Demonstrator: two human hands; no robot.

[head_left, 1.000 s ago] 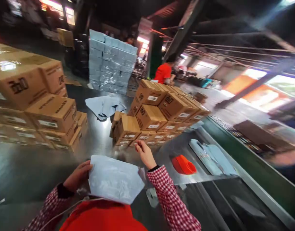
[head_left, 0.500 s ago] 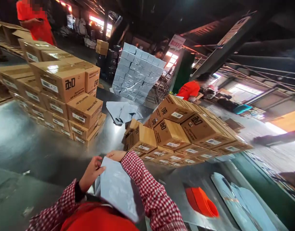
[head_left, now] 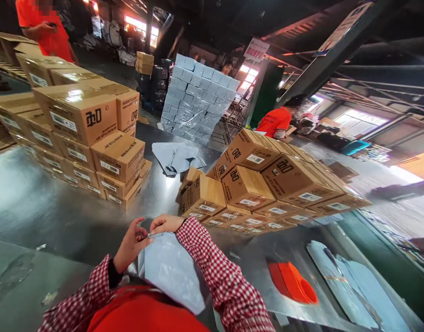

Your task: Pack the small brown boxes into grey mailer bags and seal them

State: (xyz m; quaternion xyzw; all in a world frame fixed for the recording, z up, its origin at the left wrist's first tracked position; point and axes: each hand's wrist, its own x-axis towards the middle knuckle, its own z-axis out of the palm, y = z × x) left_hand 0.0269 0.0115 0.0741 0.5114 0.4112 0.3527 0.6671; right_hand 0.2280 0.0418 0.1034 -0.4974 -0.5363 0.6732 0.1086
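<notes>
My left hand (head_left: 130, 244) and my right hand (head_left: 165, 223) both pinch the top edge of a pale blue poly mailer bag (head_left: 172, 272), held close in front of my chest over the steel table (head_left: 59, 216). Fingers of both hands meet at the bag's upper corner. My sleeves are red and white check. The bag's lower part is hidden behind my red top.
Stacks of labelled cardboard boxes stand at left (head_left: 83, 133) and in the middle right (head_left: 263, 184). A loose pile of blue mailers (head_left: 177, 157) lies farther back. An orange object (head_left: 293, 286) and flat blue bags (head_left: 350, 286) lie at right. Two people in orange shirts (head_left: 276, 122) stand behind.
My right hand has come in from the bag's right side to its top edge beside my left hand. The bag is turned edge-on, and the view has swung left.
</notes>
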